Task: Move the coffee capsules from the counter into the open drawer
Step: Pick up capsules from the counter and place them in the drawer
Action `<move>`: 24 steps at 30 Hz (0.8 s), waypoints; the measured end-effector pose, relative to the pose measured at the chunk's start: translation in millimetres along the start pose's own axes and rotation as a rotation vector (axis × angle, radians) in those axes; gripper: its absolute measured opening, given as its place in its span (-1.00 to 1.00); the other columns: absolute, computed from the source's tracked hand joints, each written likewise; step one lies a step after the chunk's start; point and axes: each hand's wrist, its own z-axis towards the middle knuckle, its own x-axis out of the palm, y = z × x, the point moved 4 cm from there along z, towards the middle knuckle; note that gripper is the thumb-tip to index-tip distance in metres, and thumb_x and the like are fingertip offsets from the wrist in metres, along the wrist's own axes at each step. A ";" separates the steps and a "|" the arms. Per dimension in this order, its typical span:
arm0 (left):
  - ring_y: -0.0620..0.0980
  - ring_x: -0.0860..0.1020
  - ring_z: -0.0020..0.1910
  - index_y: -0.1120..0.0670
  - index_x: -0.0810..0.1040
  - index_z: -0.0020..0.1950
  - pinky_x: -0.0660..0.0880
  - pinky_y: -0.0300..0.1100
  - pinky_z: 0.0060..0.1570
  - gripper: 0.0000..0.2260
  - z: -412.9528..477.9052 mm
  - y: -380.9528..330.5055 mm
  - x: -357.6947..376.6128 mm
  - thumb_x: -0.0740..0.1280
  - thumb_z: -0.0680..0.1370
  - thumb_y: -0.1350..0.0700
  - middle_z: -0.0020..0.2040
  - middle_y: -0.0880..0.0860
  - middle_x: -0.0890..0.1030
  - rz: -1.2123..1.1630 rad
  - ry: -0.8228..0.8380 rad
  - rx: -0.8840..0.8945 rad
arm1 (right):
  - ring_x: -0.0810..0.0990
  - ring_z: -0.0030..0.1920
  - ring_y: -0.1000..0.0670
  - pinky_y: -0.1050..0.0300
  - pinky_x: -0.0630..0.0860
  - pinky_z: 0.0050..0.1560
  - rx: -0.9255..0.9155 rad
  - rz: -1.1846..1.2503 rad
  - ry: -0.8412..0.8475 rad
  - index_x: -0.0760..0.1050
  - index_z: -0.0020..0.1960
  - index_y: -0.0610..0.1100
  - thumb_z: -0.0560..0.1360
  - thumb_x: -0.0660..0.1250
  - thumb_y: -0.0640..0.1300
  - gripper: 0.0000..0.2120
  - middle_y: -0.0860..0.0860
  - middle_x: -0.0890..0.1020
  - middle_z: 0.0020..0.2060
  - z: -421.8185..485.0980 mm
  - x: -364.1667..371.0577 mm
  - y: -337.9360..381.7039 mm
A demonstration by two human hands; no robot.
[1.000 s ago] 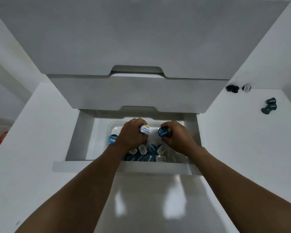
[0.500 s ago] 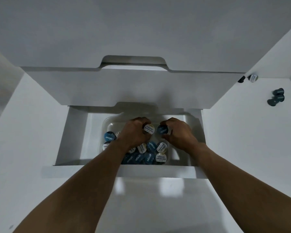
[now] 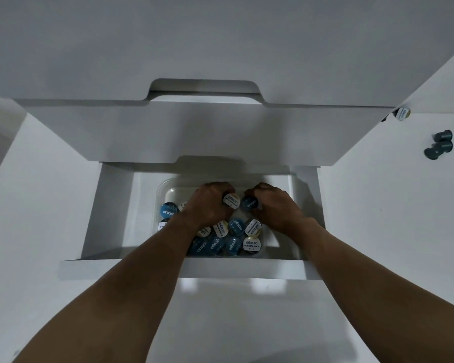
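— White foil lid on the capsule the left hand (image 3: pixel 210 204) has?
— Yes. Its fingers are curled round that white-lidded capsule (image 3: pixel 231 200), lid facing up, over the clear plastic tray (image 3: pixel 168 191) inside the open drawer (image 3: pixel 110 210).
— And the right hand (image 3: pixel 277 206)?
— Thumb and fingers pinch a blue-lidded capsule (image 3: pixel 249 203) just beside the white one. The two lids sit close together between the two sets of fingertips.
— What lies around them?
— A heap of capsules (image 3: pixel 236 227), blue and white lids mixed, fills the tray on the wrist side of both sets of fingers. One single blue capsule (image 3: pixel 168 210) sits left of the left fingers.
— Anything on the counter (image 3: pixel 378 218)?
— Well away to the right of the right fingers, two dark capsules (image 3: pixel 443 136) lie on their sides close together. A pale-lidded capsule (image 3: pixel 402 113) lies farther back, partly hidden by the drawer front above.
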 end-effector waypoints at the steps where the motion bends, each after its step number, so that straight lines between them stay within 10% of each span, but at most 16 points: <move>1: -0.01 0.56 0.10 0.05 0.53 0.22 0.48 -0.23 0.05 -0.62 0.5 0.6 0.4 0.44 0.41 0.13 0.15 0.04 0.60 0.000 0.004 -0.001 | 0.56 0.05 -0.12 0.02 0.51 0.06 0.001 0.000 0.006 0.51 0.14 -0.05 0.47 0.29 -0.06 -0.75 -0.04 0.52 0.09 0.3 0.1 -0.1; 24: 0.01 0.58 0.12 0.07 0.55 0.23 0.50 -0.16 0.16 -0.73 0.5 -4.5 4.4 0.31 0.53 0.19 0.18 0.08 0.62 0.099 0.099 0.069 | 0.54 0.09 -0.12 -0.01 0.51 0.06 -0.039 -0.137 0.097 0.55 0.12 -0.06 0.50 0.25 -0.06 -0.76 -0.06 0.56 0.08 -7.2 -6.3 2.1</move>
